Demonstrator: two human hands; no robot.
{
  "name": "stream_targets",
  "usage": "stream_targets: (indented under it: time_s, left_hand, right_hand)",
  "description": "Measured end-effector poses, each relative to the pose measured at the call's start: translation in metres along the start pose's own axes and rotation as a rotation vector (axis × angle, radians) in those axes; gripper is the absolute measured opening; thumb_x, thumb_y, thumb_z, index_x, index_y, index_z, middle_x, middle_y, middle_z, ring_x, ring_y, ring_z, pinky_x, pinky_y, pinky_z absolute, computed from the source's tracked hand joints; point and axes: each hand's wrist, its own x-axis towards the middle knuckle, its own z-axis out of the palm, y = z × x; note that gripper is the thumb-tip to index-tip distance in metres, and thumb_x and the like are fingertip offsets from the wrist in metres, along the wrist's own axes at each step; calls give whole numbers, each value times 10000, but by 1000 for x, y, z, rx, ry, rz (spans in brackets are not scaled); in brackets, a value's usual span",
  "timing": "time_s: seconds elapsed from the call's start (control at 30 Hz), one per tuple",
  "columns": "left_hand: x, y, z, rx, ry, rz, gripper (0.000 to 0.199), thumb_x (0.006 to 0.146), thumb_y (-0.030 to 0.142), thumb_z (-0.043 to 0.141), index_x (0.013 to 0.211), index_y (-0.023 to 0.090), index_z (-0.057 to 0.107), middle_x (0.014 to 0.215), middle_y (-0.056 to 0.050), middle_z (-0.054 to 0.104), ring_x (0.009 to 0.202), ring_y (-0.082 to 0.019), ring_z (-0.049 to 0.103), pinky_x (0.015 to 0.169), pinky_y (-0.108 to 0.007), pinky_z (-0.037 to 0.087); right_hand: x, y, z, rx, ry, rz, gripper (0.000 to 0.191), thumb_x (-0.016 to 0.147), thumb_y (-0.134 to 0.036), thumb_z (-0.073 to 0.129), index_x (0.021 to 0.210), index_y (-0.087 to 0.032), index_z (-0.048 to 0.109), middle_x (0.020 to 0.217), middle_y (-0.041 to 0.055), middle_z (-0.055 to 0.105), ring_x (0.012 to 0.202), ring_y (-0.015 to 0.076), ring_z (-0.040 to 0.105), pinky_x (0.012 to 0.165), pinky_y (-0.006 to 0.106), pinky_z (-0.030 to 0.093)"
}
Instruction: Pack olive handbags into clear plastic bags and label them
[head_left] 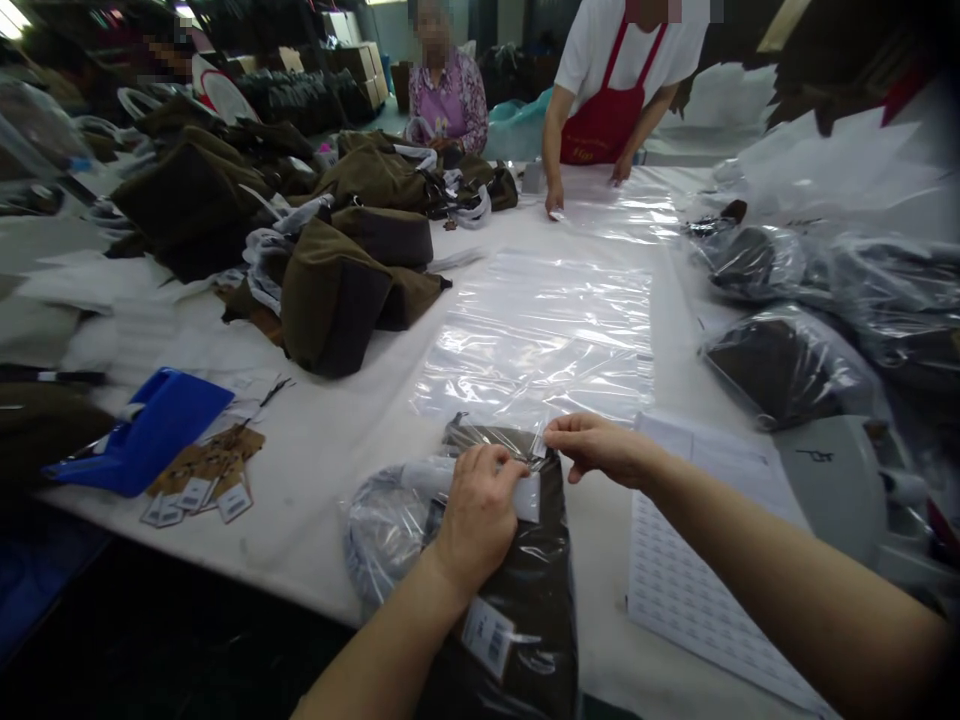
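Head view: find the bag (546, 570) at six o'clock on the worktop (292, 480), encased in clear film (537, 447) and laid close to the body, probably for easy reach with both hands. Lying flat, long axis roughly twelve to six, far end aimed at the stacked sleeves (547, 330) toward twelve, with handle (365, 535) looping out toward nine. Resting on the far half with left hand (480, 505), fingers curled, seemingly to stop any sliding; whether gripping, cannot tell. Pinching the film's edge in the fingers of right hand (589, 447), at one, perhaps to keep it taut. Kept apart, presumably against mixing: bare bags (337, 290) toward eleven, wrapped bags (780, 360) toward two.
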Motion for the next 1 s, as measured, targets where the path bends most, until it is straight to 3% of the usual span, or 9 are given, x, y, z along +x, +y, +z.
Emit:
stream_targets:
  time_s: [0.3,0.57,1.0]
  left_hand:
    - [-8,-4,10,21,74,68,260,840,57,411,969,185,597,883,-46,568,905,-192,485,1016,-461,296]
    - [-8,-8,14,39,145,133,294,802,33,432,968,194,614,962,-62,587,976,-213,476,1014,-462,313]
    - [0,-16,9,163,65,328,284,832,55,417,1001,185,605,1198,-18,610,1151,-206,451,1051,-416,264]
  right_hand:
    - [16,-6,-7,-192,-55,64,167,677,-323,655,680,-158,632,628,-18,514,532,70,430,393,156,397]
    - [23,-8,-10,-273,-55,85,164,650,-319,667,638,-158,634,612,-10,519,536,81,441,380,163,368]
    - [25,-12,-6,-314,0,95,151,632,-320,657,607,-174,626,636,20,548,559,111,464,390,198,362]
